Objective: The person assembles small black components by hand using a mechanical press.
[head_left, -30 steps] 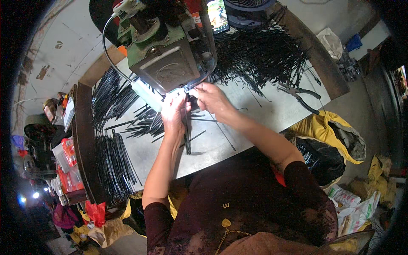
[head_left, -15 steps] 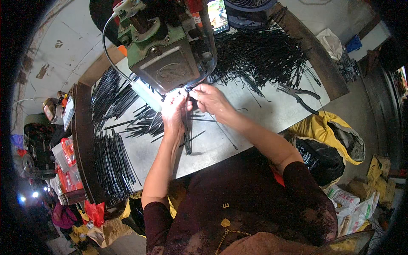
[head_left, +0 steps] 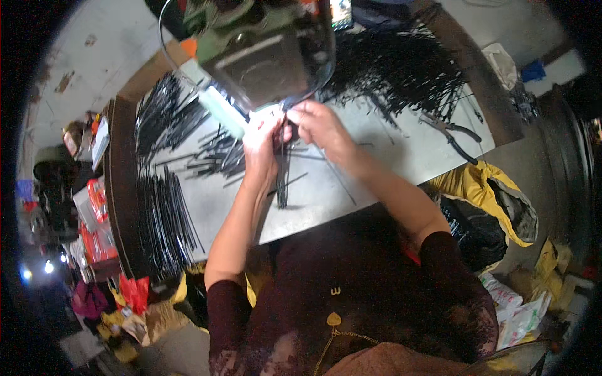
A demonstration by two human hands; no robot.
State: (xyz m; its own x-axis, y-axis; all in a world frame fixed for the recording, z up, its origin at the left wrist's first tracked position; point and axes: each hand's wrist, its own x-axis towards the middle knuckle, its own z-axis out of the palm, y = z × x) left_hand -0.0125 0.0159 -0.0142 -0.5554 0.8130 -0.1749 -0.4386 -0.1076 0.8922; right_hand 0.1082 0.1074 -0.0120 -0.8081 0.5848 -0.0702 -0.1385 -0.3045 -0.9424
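Under the head of a green machine [head_left: 263, 69], both my hands work close together in bright lamp light. My left hand [head_left: 260, 138] is closed around a few thin black rods [head_left: 282, 185], whose ends hang down toward the table's near edge. Right beside it, my right hand [head_left: 321, 128] pinches with thumb and fingertips at the machine's working point. Whatever sits in that pinch is too small and blurred to name. Loose black rods [head_left: 216, 153] lie left of my left wrist.
A metal-topped table [head_left: 301, 219] bears a stack of straight black rods [head_left: 166, 219] at left and a tangled heap of black pieces [head_left: 395, 72] at far right. Pliers [head_left: 451, 135] rest near the right edge. A yellow sack [head_left: 464, 182] stands beyond that edge. A white lamp [head_left: 222, 113] flanks the machine.
The whole view has shifted and blurred, with the machine now higher in the picture. Both hands keep the same place at the machine, with much the same grip.
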